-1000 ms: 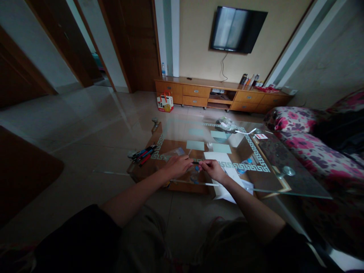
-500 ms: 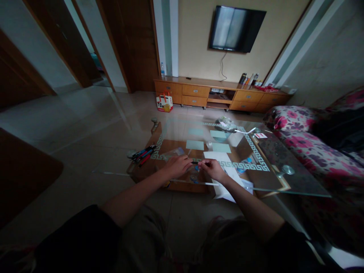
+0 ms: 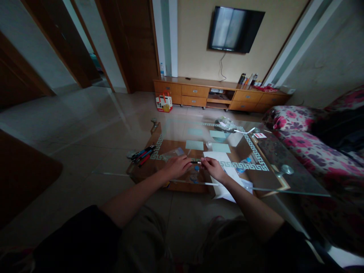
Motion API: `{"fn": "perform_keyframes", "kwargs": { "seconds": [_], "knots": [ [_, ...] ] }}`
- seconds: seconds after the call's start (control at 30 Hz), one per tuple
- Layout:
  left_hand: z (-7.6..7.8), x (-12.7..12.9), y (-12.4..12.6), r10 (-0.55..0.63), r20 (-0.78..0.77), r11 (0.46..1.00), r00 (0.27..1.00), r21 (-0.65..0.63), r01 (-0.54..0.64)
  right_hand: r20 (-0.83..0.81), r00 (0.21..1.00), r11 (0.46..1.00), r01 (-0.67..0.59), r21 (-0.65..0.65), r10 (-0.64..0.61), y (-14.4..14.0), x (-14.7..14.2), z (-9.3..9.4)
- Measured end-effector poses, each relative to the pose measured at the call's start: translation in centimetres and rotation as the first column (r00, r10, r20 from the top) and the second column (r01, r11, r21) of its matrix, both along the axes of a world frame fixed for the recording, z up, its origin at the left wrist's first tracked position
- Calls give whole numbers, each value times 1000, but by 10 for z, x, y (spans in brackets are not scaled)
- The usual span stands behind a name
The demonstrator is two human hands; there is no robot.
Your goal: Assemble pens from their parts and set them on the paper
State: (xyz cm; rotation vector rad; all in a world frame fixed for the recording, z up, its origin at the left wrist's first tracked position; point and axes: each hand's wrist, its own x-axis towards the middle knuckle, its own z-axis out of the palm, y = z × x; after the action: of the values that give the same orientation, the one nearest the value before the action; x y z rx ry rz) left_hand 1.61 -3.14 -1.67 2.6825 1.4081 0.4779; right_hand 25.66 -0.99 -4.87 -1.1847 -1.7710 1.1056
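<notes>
L hand (image 3: 176, 166) curled shut on one end of dark pen (image 3: 196, 162) | R hand (image 3: 212, 168) pinching other end, poss. cap, too small to tell | pen held just above glass table (image 3: 284, 182), near white paper (image 3: 217, 157) | other pens (image 3: 142, 154) lie in pile to my left, untouched | nothing written yet afaict

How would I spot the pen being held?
Find the glass table in the room's middle. At its near edge the left hand and right hand meet, pinching a dark pen between them. The other pens lie bundled further left.
</notes>
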Motion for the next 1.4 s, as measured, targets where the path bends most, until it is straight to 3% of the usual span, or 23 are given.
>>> {"fn": "perform_keyframes", "kwargs": {
  "seconds": [0.33,0.8,1.0,1.4],
  "knots": [
    [1,-1,-1,-8,16,1000,1000,6,8,-40,998,998,-43,-38,41,0,-1,0],
    [1,-2,-1,6,37,1000,999,-27,-5,-178,983,991,22,-132,-45,-2,-3,1],
    [3,-1,-2,10,47,999,999,-40,-8,-96,995,994,8,-113,-19,1,-2,-1],
    [1,-1,-2,34,34,999,999,-42,-32,-137,989,989,42,-140,-62,-5,-6,13]
  ]
}}
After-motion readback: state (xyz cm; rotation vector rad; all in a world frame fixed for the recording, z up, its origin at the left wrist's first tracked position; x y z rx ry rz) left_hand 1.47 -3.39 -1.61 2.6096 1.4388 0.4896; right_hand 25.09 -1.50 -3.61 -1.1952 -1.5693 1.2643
